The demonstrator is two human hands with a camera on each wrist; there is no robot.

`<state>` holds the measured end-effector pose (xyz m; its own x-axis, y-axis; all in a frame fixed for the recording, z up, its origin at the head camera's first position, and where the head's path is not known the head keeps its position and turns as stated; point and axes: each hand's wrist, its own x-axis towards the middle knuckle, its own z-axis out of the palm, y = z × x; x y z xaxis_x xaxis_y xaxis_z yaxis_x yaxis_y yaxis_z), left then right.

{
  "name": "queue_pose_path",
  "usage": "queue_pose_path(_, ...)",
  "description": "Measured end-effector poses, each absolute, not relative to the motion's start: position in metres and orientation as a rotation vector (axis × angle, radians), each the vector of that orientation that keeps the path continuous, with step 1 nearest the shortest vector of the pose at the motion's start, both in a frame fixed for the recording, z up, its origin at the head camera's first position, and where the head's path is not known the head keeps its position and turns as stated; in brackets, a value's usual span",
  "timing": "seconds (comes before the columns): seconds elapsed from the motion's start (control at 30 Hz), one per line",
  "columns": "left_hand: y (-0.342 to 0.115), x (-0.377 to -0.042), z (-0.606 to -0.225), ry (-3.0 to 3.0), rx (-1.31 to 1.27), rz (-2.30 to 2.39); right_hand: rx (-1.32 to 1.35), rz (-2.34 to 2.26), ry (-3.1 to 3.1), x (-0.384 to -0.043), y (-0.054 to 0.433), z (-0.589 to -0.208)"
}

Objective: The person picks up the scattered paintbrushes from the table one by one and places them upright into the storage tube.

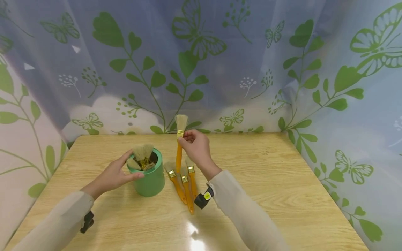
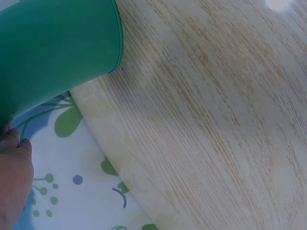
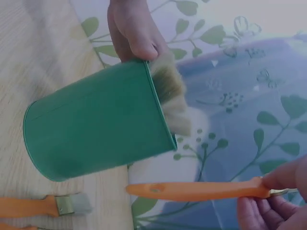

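In the head view a green can (image 1: pixel 149 186) stands upright on the table, with several bristle brushes (image 1: pixel 143 153) poking bristles-up above its rim. My left hand (image 1: pixel 113 176) holds the can's left side near the rim, thumb in front. Just right of the can, my right hand (image 1: pixel 198 148) pinches a paintbrush (image 1: pixel 179 157) near its gold ferrule. That paintbrush is upright, pale bristles on top and orange handle end pointing down, held above the table; the right wrist view shows its orange handle (image 3: pixel 192 191) beside the can, apart from it.
Three more orange-handled paintbrushes (image 1: pixel 187 195) lie in a loose fan on the wooden table (image 1: pixel 267 188), right of the can. Behind and beside the table hangs a curtain (image 1: pixel 220 87) printed with leaves and butterflies.
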<state>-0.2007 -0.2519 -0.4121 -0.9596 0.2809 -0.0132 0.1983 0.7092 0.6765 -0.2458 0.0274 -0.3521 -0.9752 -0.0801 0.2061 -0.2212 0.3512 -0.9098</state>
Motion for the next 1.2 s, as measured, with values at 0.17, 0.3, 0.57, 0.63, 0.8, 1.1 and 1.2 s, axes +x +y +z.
queue_pose_path(0.17,-0.252,-0.201,-0.413,2.806,0.395,1.081,0.362,1.665,-2.400,-0.245,0.016,-0.341)
queue_pose_path(0.3,-0.252,-0.201,-0.412,2.808,0.391,1.071,0.427,1.721,-2.294,-0.243,0.008,-0.334)
queue_pose_path(0.57,-0.252,-0.200,-0.411,2.797,0.390,1.081,0.560,1.812,-2.201,-0.238,-0.009,-0.332)
queue_pose_path(0.63,-0.251,-0.200,-0.410,2.798,0.393,1.079,0.558,1.816,-2.219,-0.236,-0.013,-0.334)
queue_pose_path(0.8,-0.251,-0.202,-0.410,2.797,0.395,1.082,0.541,1.821,-2.275,-0.233,-0.022,-0.343)
queue_pose_path(1.1,-0.252,-0.202,-0.413,2.812,0.403,1.089,0.546,1.750,-2.381,-0.229,-0.028,-0.367)
queue_pose_path(1.2,-0.252,-0.201,-0.413,2.809,0.400,1.093,0.561,1.729,-2.422,-0.227,-0.025,-0.370)
